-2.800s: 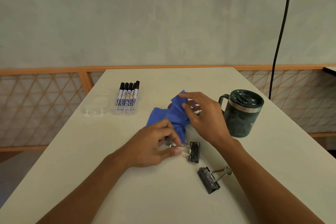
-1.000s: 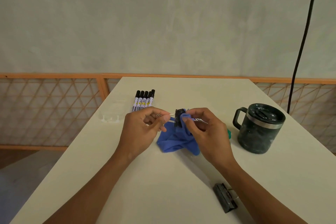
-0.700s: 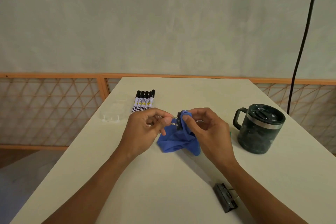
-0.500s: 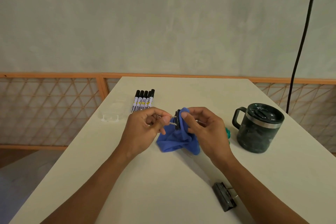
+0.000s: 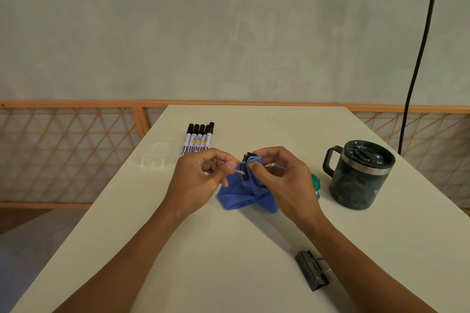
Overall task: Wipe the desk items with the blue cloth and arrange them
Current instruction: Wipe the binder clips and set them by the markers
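**Clip in the cloth, both hands on it**

Far left of the desk point(image 5: 203, 249): clear plastic case point(image 5: 155, 157), lying flat near the edge. Just beside it, five black-capped markers point(image 5: 199, 139) in a tight row, caps pointing away from me.

My left hand point(image 5: 201, 183) is raised above the desk, thumb and forefinger pinched on the wire handle of the binder clip point(image 5: 246, 160). Other fingers curled under.

The clip sits between my two hands, black body upright, partly wrapped in the blue cloth point(image 5: 244, 194). The cloth hangs down from the clip; its lower folds appear to rest on the desktop.

My right hand point(image 5: 282, 180) grips the cloth against the clip's body, thumb and fingertips closed on the fabric.

Past my right hand: a small teal object point(image 5: 316, 183), mostly hidden, cannot tell what it is. Beside it, dark green mug point(image 5: 358, 178), lid on, handle turned left.

Near edge, by my right forearm: second binder clip point(image 5: 312, 274), flat on the desk, well apart from the rest.

Black cable point(image 5: 419, 58) hangs down the wall, far right.
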